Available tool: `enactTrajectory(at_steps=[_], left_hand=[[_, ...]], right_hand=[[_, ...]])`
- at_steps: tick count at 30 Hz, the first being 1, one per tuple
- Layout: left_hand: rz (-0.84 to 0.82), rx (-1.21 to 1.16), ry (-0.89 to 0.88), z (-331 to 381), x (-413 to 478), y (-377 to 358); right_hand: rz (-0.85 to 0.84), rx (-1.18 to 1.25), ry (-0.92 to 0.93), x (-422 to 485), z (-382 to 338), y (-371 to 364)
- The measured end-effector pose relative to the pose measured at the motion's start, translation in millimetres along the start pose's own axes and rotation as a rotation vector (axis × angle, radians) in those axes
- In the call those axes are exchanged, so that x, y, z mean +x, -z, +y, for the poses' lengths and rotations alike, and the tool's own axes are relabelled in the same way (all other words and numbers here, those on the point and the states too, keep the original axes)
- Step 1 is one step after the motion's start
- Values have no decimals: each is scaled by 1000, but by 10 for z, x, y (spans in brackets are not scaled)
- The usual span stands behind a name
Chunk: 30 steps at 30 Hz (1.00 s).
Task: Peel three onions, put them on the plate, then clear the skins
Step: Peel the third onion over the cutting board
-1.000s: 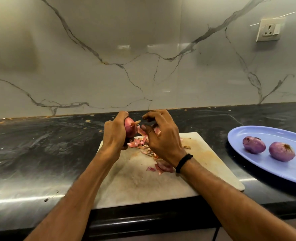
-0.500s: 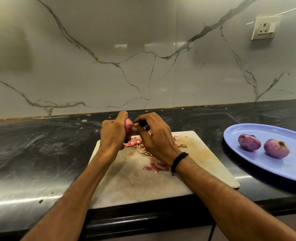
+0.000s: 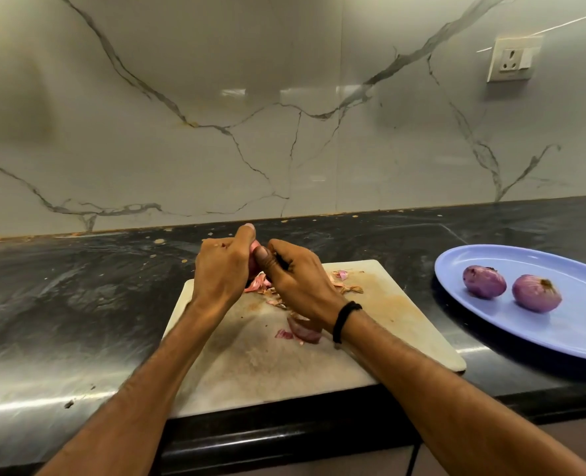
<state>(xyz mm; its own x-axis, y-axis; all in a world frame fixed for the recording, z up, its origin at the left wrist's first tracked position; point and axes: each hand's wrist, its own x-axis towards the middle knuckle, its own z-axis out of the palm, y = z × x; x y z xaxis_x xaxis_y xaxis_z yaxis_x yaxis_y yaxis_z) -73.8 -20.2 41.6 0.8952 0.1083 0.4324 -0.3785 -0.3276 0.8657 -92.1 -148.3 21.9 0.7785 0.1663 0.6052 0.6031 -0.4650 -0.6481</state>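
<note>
Closing in since a second earlier, the two hands had drawn together above the far end of the cutting board [image 3: 267, 369], so that less of the onion [image 3: 254, 266] showed between them. Only a sliver of it could be seen, a pale pink, glossy strip. The left hand [image 3: 221, 269] gripped it, fingers wrapped round its far side and thumb raised over the top. The right hand [image 3: 298, 283] met it from the other side, thumb tip pressed against the onion and fingers curled round a small dark object [image 3: 281, 261] whose kind could not be told. A black band [image 3: 345, 319] circled the right wrist. Under the hands, on the board's far half, lay papery pink and tan skins [image 3: 260, 285], with more scraps [image 3: 348, 288] toward the board's right edge and a thicker purple piece [image 3: 303, 333] near the board's middle. To the right of the board, apart from it on the dark counter [image 3: 78, 304], stood a blue plate [image 3: 559, 334] bearing two peeled onions [image 3: 484, 281], purple and smooth, side by side without touching, the right one [image 3: 536, 293] showing a brown root end.
</note>
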Motion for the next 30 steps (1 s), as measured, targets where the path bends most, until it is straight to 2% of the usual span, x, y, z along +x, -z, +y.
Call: enactTrajectory(at_steps=[4,7,13,17,19,21,25,30], left_hand=[[-1,15,5,-11,-7,-4],[-41,-35,87,-23,18,-15],[-149,-168,332,1,2,-18],[-205,-264,478,25,-19,-11],[-203,-342,528,49,-20,27],[-187,-397,527,57,-14,67],[-150,-438,484,67,2,94],[-73,-418,417,81,-3,76]], right_hand=[[-29,130,-83,12,-11,23],[-8,96,-48,14,-4,28],[152,-211,228,8,85,-16],[153,-405,488,-14,25,23],[152,-460,559,-55,-7,-33],[212,-409,512,-57,-6,-55],[448,-232,335,19,60,57],[491,-227,273,29,59,48]])
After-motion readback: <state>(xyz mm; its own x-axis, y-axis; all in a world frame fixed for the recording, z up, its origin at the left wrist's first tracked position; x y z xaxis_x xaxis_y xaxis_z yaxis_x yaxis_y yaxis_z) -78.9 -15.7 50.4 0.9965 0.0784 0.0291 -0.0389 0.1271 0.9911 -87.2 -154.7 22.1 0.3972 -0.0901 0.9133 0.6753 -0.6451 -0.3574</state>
